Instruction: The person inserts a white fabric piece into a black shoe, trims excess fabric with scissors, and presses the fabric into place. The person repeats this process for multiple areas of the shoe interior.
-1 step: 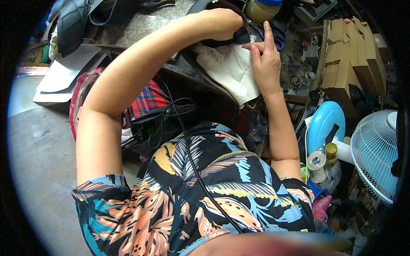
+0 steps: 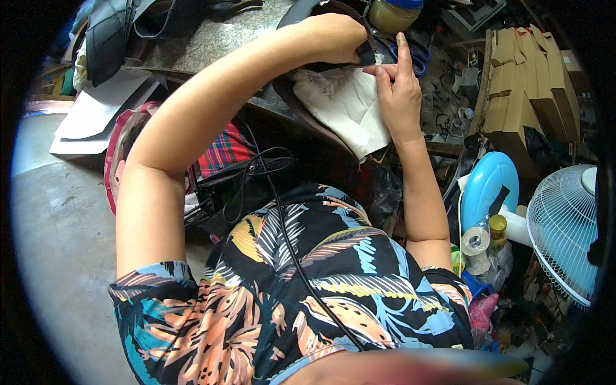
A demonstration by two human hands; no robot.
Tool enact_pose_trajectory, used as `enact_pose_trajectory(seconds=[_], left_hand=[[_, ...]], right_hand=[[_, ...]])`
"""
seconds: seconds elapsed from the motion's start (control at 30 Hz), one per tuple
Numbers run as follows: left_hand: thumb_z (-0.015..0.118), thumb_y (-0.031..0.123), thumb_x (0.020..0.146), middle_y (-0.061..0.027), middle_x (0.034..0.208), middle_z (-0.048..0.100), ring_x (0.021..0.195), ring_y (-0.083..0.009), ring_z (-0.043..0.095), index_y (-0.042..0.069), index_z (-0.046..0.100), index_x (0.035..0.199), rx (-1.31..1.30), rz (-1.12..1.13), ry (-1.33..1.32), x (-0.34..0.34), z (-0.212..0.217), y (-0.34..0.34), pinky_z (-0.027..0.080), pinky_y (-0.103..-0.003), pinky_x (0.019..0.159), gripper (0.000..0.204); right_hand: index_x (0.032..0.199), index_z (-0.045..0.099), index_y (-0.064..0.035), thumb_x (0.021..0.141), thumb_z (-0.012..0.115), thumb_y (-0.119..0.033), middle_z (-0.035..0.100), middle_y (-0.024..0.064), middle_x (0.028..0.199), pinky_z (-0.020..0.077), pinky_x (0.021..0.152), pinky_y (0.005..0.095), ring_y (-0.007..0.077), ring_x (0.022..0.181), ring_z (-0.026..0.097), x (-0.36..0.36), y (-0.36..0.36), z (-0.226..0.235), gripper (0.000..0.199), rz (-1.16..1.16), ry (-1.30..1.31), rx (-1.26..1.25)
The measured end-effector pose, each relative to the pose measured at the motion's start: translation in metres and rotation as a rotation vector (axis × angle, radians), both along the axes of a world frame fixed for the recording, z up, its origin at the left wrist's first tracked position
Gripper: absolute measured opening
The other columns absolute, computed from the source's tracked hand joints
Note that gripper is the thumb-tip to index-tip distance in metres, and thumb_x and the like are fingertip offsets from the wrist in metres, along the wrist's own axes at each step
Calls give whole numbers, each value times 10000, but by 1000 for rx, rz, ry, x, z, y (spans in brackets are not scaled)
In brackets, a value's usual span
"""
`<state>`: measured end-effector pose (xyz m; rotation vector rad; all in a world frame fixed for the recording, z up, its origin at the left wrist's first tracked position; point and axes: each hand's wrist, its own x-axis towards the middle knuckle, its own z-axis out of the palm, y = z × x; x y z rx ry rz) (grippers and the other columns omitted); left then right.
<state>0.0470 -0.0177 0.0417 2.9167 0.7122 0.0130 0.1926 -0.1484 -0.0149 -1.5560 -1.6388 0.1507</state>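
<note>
My left hand is closed at the top of the view, with its fingers curled down onto a dark flexible piece. What its fingertips grip is partly hidden by the hand itself. Just to the right, my right hand pinches the upper edge of a white cloth-like sheet, its index finger stretched upward. The sheet hangs toward me over a dark curved piece. Blue-handled scissors lie behind my right hand, beside a jar with a blue lid.
A grey speckled worktop has a black bag at its left. White sheets sit below it. Stacked cardboard pieces, a fan and a thread cone stand at right. A black cable crosses before me.
My left hand has shifted very slightly to the right, and more of the dark piece shows between my hands. My right hand stays almost still.
</note>
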Motion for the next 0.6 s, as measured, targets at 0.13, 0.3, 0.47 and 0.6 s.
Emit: enact_pose_trajectory(seconds=[0.13, 0.3, 0.47, 0.6], left_hand=[[796, 329, 711, -166, 843, 712, 883, -338, 706, 45, 741, 928, 88, 36, -140, 1, -16, -5, 559, -430, 802, 362], [809, 342, 692, -139, 843, 717, 865, -324, 710, 93, 749, 921, 127, 12, -125, 1, -9, -5, 567, -413, 799, 344], [787, 275, 701, -132, 830, 717, 832, -316, 716, 99, 755, 883, 185, -25, -91, 4, -9, -13, 574, -408, 770, 255], [736, 199, 722, -145, 816, 715, 806, -328, 717, 84, 757, 838, 207, -3, -149, 5, -17, -5, 578, -414, 749, 164]], right_hand=[[1509, 304, 0, 895, 630, -102, 744, 16, 835, 465, 866, 386, 239, 910, 659, 0, 2, -4, 703, -12, 78, -21], [1522, 306, -54, 842, 697, -99, 739, 11, 878, 458, 894, 387, 220, 913, 660, 1, 5, -7, 785, 1, 16, 48], [1511, 340, -127, 784, 750, -108, 690, -12, 903, 452, 872, 392, 210, 891, 638, 0, 4, -9, 835, -21, -54, 73], [1455, 414, -154, 783, 747, -111, 649, -23, 919, 446, 855, 386, 204, 889, 620, 0, 3, -8, 751, -24, -93, 106]])
